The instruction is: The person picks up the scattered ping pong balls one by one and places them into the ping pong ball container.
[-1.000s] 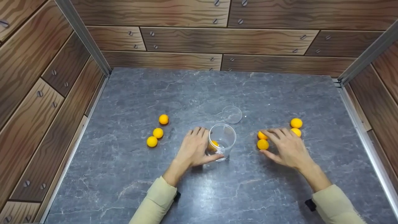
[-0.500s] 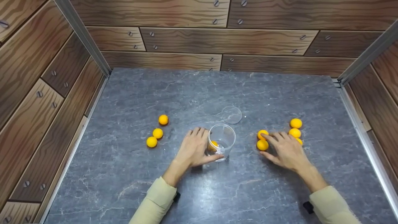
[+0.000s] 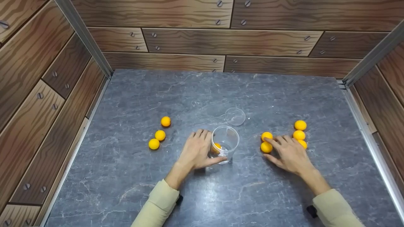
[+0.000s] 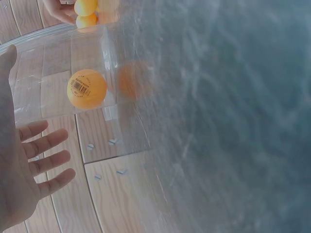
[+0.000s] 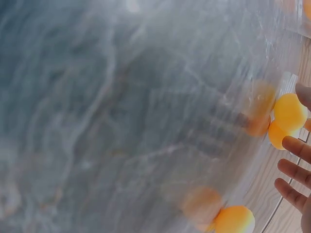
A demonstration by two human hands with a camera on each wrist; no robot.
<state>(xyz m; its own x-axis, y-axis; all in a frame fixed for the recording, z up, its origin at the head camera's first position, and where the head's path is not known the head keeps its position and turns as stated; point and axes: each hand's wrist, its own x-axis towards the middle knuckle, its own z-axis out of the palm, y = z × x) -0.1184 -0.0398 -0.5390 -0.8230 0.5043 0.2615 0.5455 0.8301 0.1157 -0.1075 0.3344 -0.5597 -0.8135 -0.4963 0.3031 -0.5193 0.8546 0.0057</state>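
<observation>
Nearer orange plastic ball (image 3: 265, 148) framed left of right hand (image 3: 290, 155), grip wide; clear plastic cup (image 3: 228, 147) half circled by spread left hand (image 3: 198, 149).

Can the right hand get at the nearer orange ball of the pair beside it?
Very likely yes: the right hand is right beside the nearer orange ping-pong ball, its thumb at the near side, with nothing visible in between.

Clear plastic cup (image 3: 226, 152) is gleaming, balls (image 3: 160, 135) are looking smooth and matt, surface (image 3: 189, 94) is shining, wood-look wall (image 3: 208, 41) is lining its back edge
</observation>
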